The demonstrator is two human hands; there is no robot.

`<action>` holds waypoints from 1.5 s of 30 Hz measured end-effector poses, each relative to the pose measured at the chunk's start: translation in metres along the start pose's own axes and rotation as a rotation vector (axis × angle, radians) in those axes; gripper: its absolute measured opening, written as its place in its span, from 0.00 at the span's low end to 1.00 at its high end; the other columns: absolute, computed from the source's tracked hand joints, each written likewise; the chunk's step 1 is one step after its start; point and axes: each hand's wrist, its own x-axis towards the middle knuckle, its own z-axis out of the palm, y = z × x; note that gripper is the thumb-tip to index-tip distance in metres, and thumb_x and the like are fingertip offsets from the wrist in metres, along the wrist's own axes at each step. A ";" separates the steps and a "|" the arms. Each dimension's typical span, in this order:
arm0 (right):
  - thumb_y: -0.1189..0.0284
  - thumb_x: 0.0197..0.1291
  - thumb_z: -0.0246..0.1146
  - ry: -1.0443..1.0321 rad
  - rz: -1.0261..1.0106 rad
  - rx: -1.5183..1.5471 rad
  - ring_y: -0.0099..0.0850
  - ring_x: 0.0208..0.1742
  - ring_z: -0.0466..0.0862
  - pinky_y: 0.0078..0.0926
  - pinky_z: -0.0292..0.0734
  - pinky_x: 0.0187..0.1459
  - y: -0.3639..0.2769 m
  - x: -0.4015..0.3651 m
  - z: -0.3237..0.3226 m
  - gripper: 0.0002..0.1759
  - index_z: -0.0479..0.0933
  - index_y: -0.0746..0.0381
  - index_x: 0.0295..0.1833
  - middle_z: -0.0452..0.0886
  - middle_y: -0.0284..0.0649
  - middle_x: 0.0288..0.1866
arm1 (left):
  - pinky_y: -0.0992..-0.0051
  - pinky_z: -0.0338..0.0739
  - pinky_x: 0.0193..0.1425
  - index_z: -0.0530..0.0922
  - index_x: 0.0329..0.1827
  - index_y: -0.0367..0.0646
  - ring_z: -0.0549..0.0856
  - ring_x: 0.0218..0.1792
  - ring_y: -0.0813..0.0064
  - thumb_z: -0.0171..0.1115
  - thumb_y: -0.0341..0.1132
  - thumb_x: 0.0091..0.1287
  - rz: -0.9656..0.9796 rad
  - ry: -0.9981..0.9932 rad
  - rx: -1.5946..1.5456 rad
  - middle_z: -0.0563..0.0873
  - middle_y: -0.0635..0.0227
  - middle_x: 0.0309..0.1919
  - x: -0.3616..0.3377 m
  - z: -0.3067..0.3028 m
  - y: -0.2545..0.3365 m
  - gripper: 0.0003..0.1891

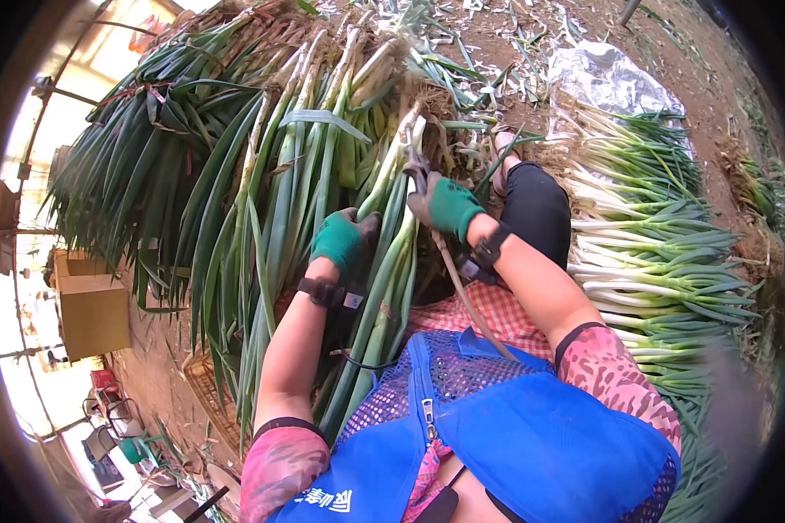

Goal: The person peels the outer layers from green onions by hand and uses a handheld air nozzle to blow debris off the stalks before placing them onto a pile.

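My left hand point(344, 237), in a green glove with a dark palm, is closed around the stalk of a green onion point(379, 181). That onion lies with its root end pointing away from me and its long leaves running back toward my body. My right hand point(447, 206), gloved the same way, grips an air blow gun point(416, 164) close beside the stalks, its nozzle toward the root end. From the gun a thin brown hose point(462, 296) trails down over my lap. Directly left of my hands is a heap of unpeeled green onions point(275, 166), some bound with a pale strap point(323, 120).
Cleaned white-stemmed green onions point(641, 261) lie in a long row on my right, partly on a silvery plastic sheet point(610, 74). Peeled scraps point(532, 44) litter the soil ahead. To the left are a cardboard box point(92, 309) and an orange crate point(211, 397). My bent leg point(536, 209) is beside my right hand.
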 end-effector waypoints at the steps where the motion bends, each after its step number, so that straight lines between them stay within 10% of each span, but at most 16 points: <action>1: 0.57 0.55 0.60 0.026 0.025 -0.010 0.58 0.47 0.86 0.46 0.80 0.50 -0.001 0.009 -0.002 0.28 0.78 0.75 0.48 0.84 0.66 0.41 | 0.62 0.80 0.45 0.85 0.46 0.36 0.89 0.37 0.57 0.62 0.50 0.63 0.006 0.013 -0.013 0.88 0.50 0.33 -0.001 0.001 -0.005 0.23; 14: 0.56 0.55 0.61 -0.123 -0.018 0.047 0.58 0.48 0.84 0.48 0.79 0.52 -0.010 -0.071 0.005 0.29 0.75 0.71 0.51 0.83 0.65 0.43 | 0.53 0.80 0.45 0.85 0.40 0.39 0.87 0.40 0.45 0.64 0.53 0.64 0.127 0.314 0.534 0.87 0.44 0.35 -0.017 0.014 -0.003 0.22; 21: 0.55 0.55 0.59 -0.031 -0.205 -0.114 0.58 0.46 0.85 0.49 0.80 0.48 0.026 0.069 0.026 0.28 0.79 0.75 0.41 0.82 0.68 0.41 | 0.53 0.79 0.45 0.85 0.39 0.38 0.87 0.40 0.45 0.64 0.52 0.64 0.078 0.182 0.489 0.87 0.45 0.35 -0.016 0.012 0.004 0.22; 27: 0.54 0.57 0.58 -0.143 -0.069 -0.074 0.57 0.50 0.85 0.45 0.79 0.52 -0.013 0.029 -0.012 0.33 0.76 0.75 0.54 0.83 0.67 0.43 | 0.53 0.80 0.47 0.85 0.40 0.39 0.87 0.41 0.46 0.64 0.53 0.65 0.049 0.149 0.485 0.88 0.46 0.36 -0.011 0.013 0.001 0.22; 38: 0.54 0.54 0.60 -0.060 -0.071 -0.108 0.55 0.51 0.85 0.43 0.80 0.54 -0.008 0.011 -0.005 0.30 0.81 0.73 0.48 0.84 0.65 0.45 | 0.55 0.79 0.47 0.85 0.45 0.38 0.87 0.41 0.46 0.61 0.55 0.66 -0.036 0.063 0.306 0.87 0.44 0.36 -0.013 0.003 -0.001 0.25; 45: 0.56 0.55 0.60 -0.119 0.019 -0.062 0.56 0.45 0.87 0.45 0.81 0.48 -0.004 0.020 -0.009 0.28 0.81 0.72 0.47 0.85 0.63 0.40 | 0.66 0.79 0.48 0.83 0.51 0.30 0.87 0.39 0.64 0.64 0.56 0.64 -0.062 0.151 0.046 0.89 0.54 0.36 0.015 0.002 -0.046 0.32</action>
